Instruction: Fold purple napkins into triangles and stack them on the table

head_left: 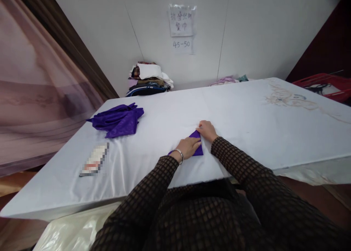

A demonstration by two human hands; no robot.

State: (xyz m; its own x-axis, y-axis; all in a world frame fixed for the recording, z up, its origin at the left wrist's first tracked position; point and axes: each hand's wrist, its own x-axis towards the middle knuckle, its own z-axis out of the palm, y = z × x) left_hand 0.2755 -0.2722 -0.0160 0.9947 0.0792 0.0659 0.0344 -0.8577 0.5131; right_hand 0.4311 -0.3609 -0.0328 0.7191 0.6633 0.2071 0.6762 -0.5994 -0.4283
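A folded purple cloth napkin point(199, 151) lies on the white-covered table point(233, 116) close to its front edge, its far end narrowing to a point. My left hand point(188, 147), a bracelet at its wrist, rests flat across the cloth with the fingers stretched out and hides much of it. At the far point of the napkin, my right hand point(207, 130) has its fingers bent and pinched on the tip. More purple cloths point(119, 121) are heaped loosely to the left.
A blurred-out flat object point(95, 159) lies at the table's left. Stacked garments point(150, 79) stand against the wall at the back, and pinkish fabric point(226, 80) sits behind the far edge. Beyond the right side is a red basket point(329, 84). A curtain point(41, 79) hangs at left.
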